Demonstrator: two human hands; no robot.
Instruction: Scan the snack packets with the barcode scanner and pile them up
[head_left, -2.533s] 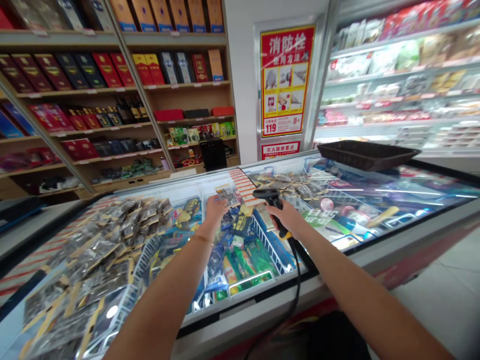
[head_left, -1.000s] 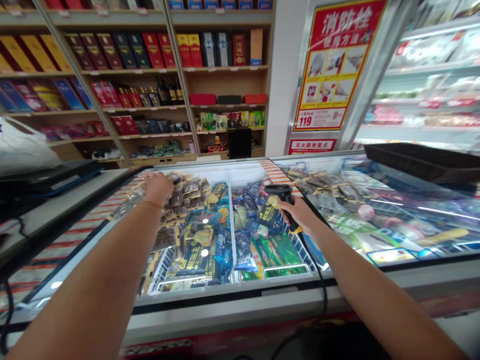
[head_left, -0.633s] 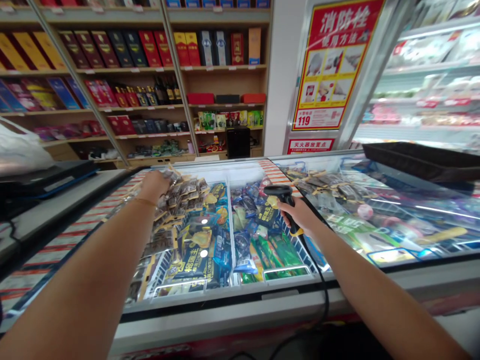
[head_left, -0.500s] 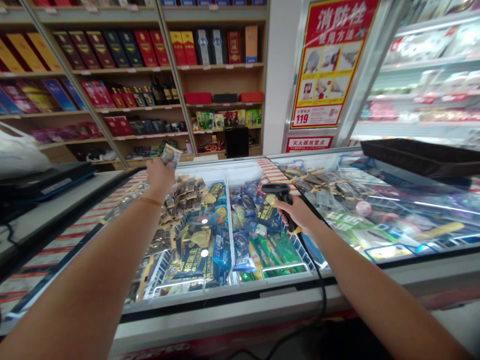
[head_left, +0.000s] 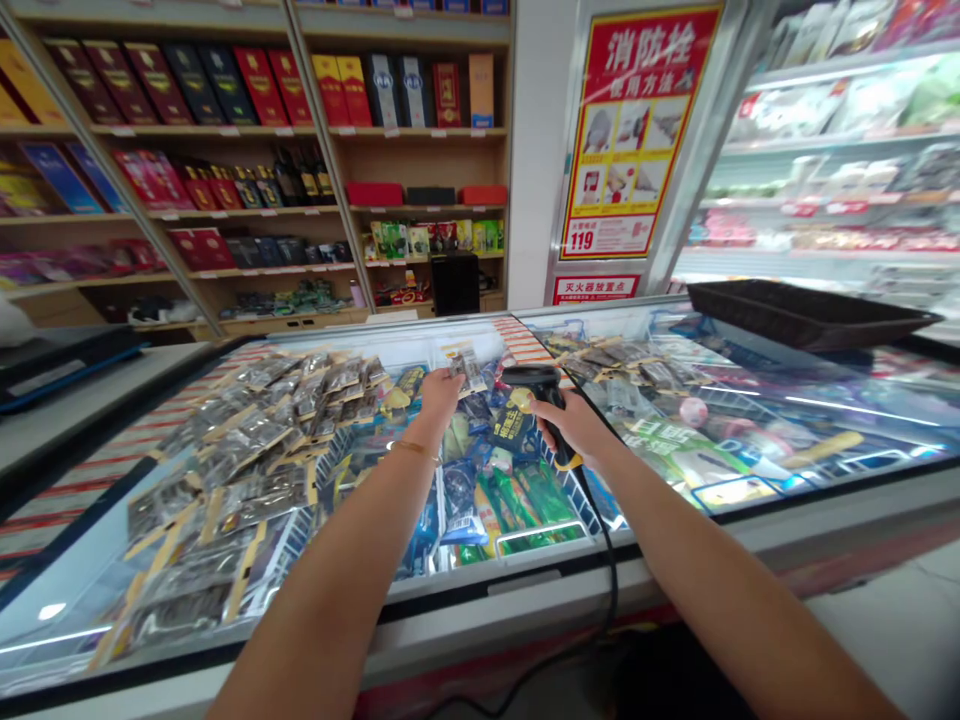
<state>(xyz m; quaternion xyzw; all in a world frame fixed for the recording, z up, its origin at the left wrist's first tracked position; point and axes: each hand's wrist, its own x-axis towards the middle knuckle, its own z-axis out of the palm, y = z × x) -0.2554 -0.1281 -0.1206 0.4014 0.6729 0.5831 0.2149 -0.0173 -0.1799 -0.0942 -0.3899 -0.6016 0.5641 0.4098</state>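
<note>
Over the middle of the glass-topped freezer, my left hand pinches a small flat packet with a clear window and pale edges. Close to its right, my right hand is wrapped round the grip of a black barcode scanner, whose head points left toward the packet. A cable runs down from the scanner over the freezer's front edge. Many similar packets lie spread in overlapping rows on the glass to the left of my left hand.
Below the glass, wire baskets hold bagged ice creams. A dark brown tray rests on the freezer's right side, with more packets nearby. Shelves of boxes stand behind, beside a red poster. A black device sits at left.
My left hand has carried the packet from the left side of the freezer rightward, up to the scanner. My right hand still holds the scanner in about the same spot. The view has turned slightly right.
</note>
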